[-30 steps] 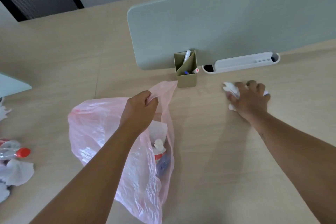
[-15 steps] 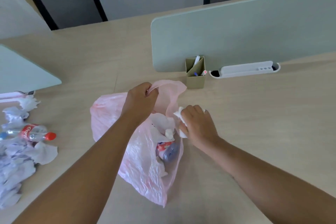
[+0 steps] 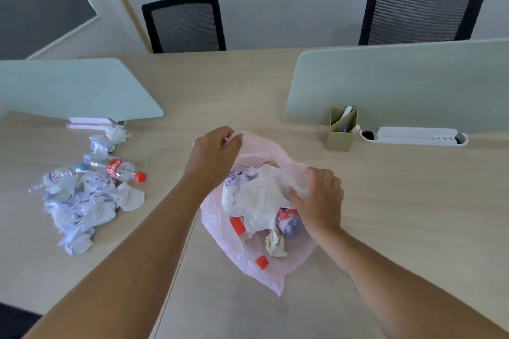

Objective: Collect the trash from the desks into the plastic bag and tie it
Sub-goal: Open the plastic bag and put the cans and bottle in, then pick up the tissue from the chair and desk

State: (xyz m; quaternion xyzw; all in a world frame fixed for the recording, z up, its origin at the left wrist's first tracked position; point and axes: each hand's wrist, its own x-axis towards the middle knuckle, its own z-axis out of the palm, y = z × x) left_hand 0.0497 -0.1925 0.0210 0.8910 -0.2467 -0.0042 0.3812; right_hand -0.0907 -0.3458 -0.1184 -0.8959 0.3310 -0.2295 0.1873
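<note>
A crushed clear bottle with a red cap is seen in the trash pile at the left of the pale wooden desk. Its red label carries white script that looks like Coca-Cola, only partly readable. Purple lettering is shown on a second flattened bottle and cannot be made out. The rest of the pile is crumpled white paper.

A thin, see-through pink plastic bag is laid at the desk's centre with its mouth held apart. Its far rim is pinched by the left hand. Its right rim is gripped by the curled fingers of the right hand, with the thumb set against a crumpled tissue on top of the contents. Bottles with red caps are visible through the film.

A tan pen holder and a white tray are placed just behind the bag, against a grey-green divider.
</note>
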